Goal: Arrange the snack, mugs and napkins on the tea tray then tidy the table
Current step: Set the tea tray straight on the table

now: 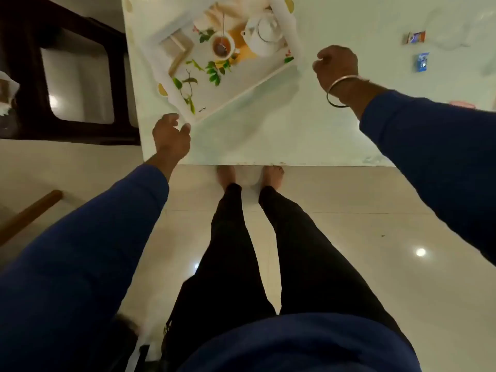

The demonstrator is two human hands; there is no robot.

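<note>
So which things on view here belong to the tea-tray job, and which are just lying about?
Job:
white rectangular tray with printed teapot picture
two small blue snack packets
left hand, at the tray corner
right hand, over the table

Lying about:
dark wooden chair
brown wooden stick

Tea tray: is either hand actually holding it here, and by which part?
Neither. The left hand hovers loosely curled at the tea tray's near corner; the right hand, loosely curled, is apart from its right side, holding nothing.
</note>
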